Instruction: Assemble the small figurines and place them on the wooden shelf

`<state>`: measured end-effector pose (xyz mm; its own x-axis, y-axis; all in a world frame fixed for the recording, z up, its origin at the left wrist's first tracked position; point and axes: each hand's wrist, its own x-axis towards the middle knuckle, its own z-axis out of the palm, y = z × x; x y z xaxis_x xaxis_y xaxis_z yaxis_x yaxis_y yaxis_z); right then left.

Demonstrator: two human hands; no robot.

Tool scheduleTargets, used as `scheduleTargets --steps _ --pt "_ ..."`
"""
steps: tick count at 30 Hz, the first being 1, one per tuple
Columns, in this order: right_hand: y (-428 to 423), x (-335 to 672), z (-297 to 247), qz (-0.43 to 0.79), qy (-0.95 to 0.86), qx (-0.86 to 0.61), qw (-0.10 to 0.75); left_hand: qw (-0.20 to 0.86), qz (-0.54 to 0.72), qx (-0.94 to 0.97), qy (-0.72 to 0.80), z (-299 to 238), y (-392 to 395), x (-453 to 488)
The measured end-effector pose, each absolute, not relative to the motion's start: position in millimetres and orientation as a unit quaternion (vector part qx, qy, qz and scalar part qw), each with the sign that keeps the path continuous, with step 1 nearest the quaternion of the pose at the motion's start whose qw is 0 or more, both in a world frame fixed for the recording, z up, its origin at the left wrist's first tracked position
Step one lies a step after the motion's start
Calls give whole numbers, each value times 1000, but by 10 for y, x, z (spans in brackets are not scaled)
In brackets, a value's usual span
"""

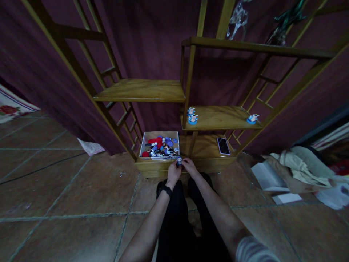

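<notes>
My left hand (173, 172), with a dark watch on its wrist, is closed on a small blue-and-white figurine (179, 160). My right hand (190, 166) pinches the same figurine from the other side. Both hands are just in front of the lowest shelf's edge, by the near right corner of an open box (176, 137). Inside the box lies a jumble of small figurines (163, 145) in purple, red, white and black. Two blue-and-white figurines (192, 119) stand at the left end of the middle shelf, and another similar figurine (252, 118) is at its right end.
A phone (223, 146) lies on the lowest shelf (207, 145) to the right. Wooden uprights (189, 72) divide the shelving. Glass ornaments (238, 20) stand on the upper right shelf. Cardboard and bags (297, 171) lie on the tiled floor at right; a black cable (46, 168) runs at left.
</notes>
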<state>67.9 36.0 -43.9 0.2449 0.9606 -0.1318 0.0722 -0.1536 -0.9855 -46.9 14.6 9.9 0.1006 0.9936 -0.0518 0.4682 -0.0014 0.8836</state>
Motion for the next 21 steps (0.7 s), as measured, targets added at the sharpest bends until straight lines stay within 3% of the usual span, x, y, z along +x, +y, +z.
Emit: scheduleTargets --steps 14,21 --pt "362 703 -467 392 -474 -644 455 375 315 639 593 106 139 -470" --pt "352 684 -463 378 -500 -649 430 343 243 654 629 185 115 -469"
